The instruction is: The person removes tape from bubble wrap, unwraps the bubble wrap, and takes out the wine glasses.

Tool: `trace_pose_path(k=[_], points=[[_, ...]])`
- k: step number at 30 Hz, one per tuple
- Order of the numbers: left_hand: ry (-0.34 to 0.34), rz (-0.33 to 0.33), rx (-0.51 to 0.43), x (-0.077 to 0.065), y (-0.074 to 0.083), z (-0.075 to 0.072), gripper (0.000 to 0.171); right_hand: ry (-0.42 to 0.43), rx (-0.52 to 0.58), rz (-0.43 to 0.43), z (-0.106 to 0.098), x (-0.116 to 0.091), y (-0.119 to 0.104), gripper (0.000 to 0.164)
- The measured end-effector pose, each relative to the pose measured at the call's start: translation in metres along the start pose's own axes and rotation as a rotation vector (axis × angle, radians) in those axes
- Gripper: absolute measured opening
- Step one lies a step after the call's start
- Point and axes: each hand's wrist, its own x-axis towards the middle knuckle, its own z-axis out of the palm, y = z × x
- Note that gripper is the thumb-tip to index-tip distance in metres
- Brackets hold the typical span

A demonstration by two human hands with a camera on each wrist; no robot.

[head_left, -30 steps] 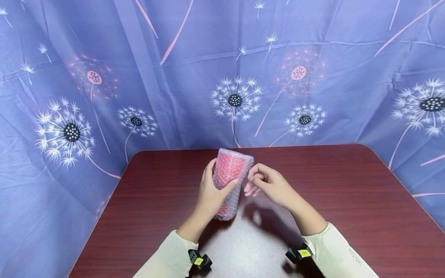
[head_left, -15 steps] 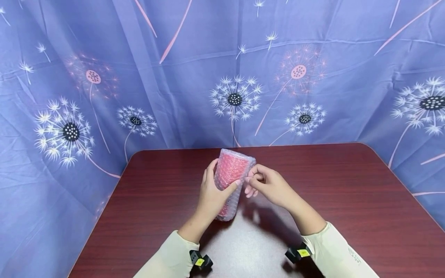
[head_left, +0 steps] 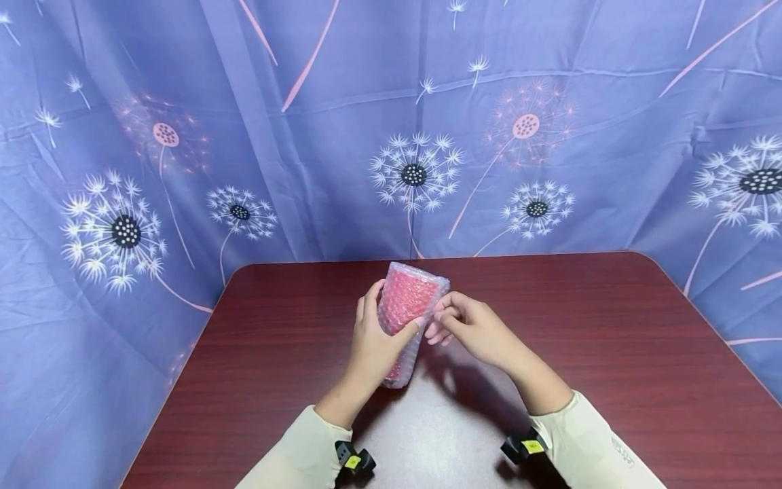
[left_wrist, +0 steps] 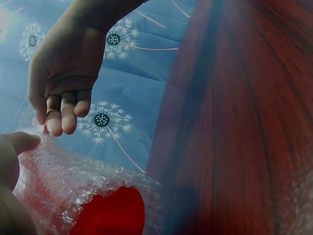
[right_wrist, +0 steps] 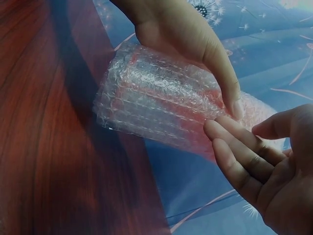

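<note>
A red, roughly cylindrical thing wrapped in clear bubble wrap (head_left: 408,299) is held tilted above the table. My left hand (head_left: 374,343) grips it from the left, thumb across its near face. One end shows a smooth red surface (left_wrist: 112,213) inside the wrap in the left wrist view; what kind of thing it is stays unclear. At the wrap's upper right edge, my right hand (head_left: 479,333) pinches the bubble wrap between thumb and index finger, its other fingers loosely bent. The right wrist view shows layered wrap (right_wrist: 146,93) extending past the red thing at one end.
The dark red wood-grain table (head_left: 611,339) spreads beneath both hands, with a bright reflection near its front. A blue curtain with dandelion prints (head_left: 318,170) hangs behind and beside it. A black wrist camera (head_left: 354,462) sits at the left sleeve.
My right fingertips have come in from slightly apart to the wrap's right edge. The wrapped thing has shifted very slightly right in my left hand's grip.
</note>
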Motion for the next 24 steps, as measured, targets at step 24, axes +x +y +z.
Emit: trace_pose_path(k=[24], points=[[0.004,0.015,0.008,0.0007,-0.0013,-0.0007,0.089,-0.108,-0.002,-0.083,-0.0008,-0.0061,-0.0026,0.016]])
